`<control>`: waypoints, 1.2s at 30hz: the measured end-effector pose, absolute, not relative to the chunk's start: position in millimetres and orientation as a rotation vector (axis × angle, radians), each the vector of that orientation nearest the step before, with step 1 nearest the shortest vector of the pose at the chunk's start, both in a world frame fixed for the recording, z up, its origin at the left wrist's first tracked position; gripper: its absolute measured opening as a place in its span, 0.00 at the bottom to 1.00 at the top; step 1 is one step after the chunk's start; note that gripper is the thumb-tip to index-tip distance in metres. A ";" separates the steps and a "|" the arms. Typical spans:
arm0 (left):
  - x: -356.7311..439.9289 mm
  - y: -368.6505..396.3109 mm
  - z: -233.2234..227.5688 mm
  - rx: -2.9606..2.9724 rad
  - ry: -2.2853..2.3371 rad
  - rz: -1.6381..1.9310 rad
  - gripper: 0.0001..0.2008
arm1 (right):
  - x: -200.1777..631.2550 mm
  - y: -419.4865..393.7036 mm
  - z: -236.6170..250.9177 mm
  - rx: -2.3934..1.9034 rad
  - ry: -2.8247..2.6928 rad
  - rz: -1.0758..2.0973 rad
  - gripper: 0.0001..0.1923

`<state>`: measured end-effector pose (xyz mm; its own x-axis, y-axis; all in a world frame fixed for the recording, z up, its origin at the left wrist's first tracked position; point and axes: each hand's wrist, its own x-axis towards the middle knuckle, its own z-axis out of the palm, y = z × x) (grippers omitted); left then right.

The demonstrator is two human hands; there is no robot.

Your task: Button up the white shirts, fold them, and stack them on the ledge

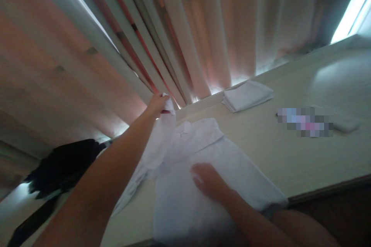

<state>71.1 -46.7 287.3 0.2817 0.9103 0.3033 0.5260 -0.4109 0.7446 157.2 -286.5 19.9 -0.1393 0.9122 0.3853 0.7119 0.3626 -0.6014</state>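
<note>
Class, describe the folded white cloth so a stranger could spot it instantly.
Find the curtains behind the pale table. Near the table's far edge, close to their hems, lies the folded white cloth. Unlike the larger white garment, partly raised in the left hand, it is a compact bundle, untouched.

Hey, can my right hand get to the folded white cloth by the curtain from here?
Probably yes, with a stretch forward: only the white garment and tabletop seem to lie between the right hand and the folded cloth, while the left hand grips the garment off to the left.
</note>
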 end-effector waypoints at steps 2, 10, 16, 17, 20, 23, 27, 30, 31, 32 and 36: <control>117.0 -43.1 246.8 2.018 1.277 0.842 0.14 | 156.0 -289.4 23.2 -1.414 -1.957 0.372 0.13; 205.7 -43.5 124.5 2.018 1.307 0.427 0.18 | 151.3 -294.4 31.9 -1.421 -2.094 0.501 0.14; 129.6 -44.2 99.2 2.276 1.424 0.498 0.15 | 169.1 -282.4 43.3 -1.535 -2.030 0.614 0.12; 104.6 -51.5 96.4 2.320 1.454 0.526 0.12 | 176.2 -277.2 43.5 -1.589 -1.983 0.606 0.12; 20.9 -84.6 81.1 2.411 1.581 0.615 0.13 | 198.9 -259.1 39.4 -1.720 -1.855 0.563 0.16; -57.1 -120.2 57.1 2.554 1.701 0.548 0.21 | 214.1 -244.3 31.1 -1.832 -1.757 0.516 0.18; -124.0 -147.1 32.5 2.649 1.896 0.281 0.29 | 216.8 -239.0 20.8 -1.901 -1.723 0.465 0.20; -147.6 -153.4 27.3 2.585 1.979 0.276 0.27 | 214.8 -241.8 15.2 -1.927 -1.735 0.439 0.19; -152.5 -154.6 26.9 2.565 1.992 0.292 0.26 | 214.7 -242.8 13.5 -1.935 -1.741 0.431 0.19; -156.6 -155.7 26.7 2.543 2.006 0.308 0.25 | 215.0 -243.6 11.8 -1.942 -1.746 0.422 0.19; -166.3 -160.8 23.1 2.442 2.091 0.375 0.23 | 217.7 -243.6 5.1 -1.970 -1.764 0.385 0.19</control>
<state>-166.3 -160.8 23.1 0.1401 0.9617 0.2356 0.9837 -0.1623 0.0776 217.7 -243.6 5.1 0.1366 0.9858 0.0976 0.8556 -0.0678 -0.5132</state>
